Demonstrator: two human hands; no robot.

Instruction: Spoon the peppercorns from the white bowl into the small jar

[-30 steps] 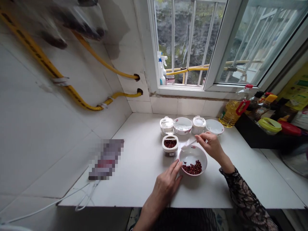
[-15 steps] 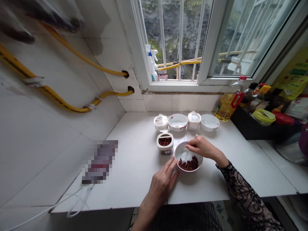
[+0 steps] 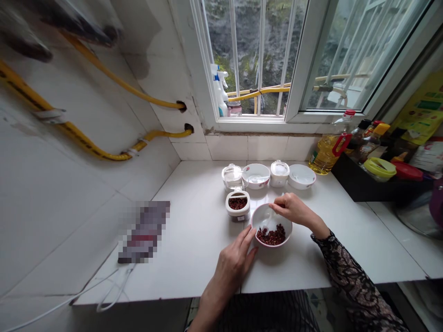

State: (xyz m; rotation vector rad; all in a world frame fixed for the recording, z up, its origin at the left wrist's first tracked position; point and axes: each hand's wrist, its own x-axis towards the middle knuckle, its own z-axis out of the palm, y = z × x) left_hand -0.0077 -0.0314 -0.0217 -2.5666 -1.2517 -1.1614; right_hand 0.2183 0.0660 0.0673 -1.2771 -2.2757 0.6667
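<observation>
In the head view, take the near bowl point(image 3: 257, 216) as the middle of the dial, twelve toward the window point(image 3: 259, 55). The step in hand looks like spoon work inside this bowl. The right hand point(image 3: 294, 212), at two o'clock, reaches in over the rim with thumb and fingers closed in a pinch on the handle of a pale spoon point(image 3: 266, 223). Its lower end goes down to the dark red bits point(image 3: 273, 236); how much it carries, I cannot tell. The left hand point(image 3: 234, 259), at eight o'clock, sets its fingertips against the bowl's side, thumb spread apart below; it seems to steady the bowl rather than grip it.

Any next move of the spoon would, I judge, call for a firm pinch, a level tip and a braced bowl, since the bits look light and loose.

The bowl sits upright on the white counter point(image 3: 194, 240), white inside with a pinkish rim. The bits are small and crumbly-looking, heaped from four to eight o'clock, leaving the upper wall bare. At ten o'clock, just beside the bowl, an open jar point(image 3: 237, 213) holds similar dark red bits.
</observation>
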